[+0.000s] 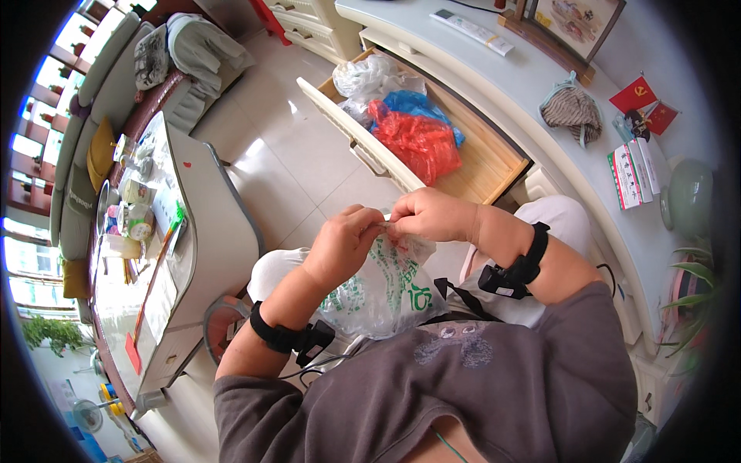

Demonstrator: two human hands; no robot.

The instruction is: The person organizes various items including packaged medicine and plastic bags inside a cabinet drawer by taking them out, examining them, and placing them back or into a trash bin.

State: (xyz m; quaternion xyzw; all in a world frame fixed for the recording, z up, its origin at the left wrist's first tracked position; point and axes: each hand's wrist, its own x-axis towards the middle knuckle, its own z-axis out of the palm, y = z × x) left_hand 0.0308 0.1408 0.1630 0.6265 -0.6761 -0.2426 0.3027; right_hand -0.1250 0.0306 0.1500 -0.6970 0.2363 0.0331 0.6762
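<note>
A translucent plastic bag with green print hangs over my lap. Its gathered top is pinched between the fingertips of my left hand and my right hand, which almost touch. Beyond them a cream wooden drawer is pulled out. Inside it lie a crumpled red plastic bag, a blue plastic bag and clear or whitish plastic bags. What the bag in my hands contains, if anything, cannot be told.
The curved cabinet top at the right holds a remote control, a striped cloth pouch, a small box and small red flags. A cluttered table stands at the left, with a round red-topped object beside it. A sofa is behind.
</note>
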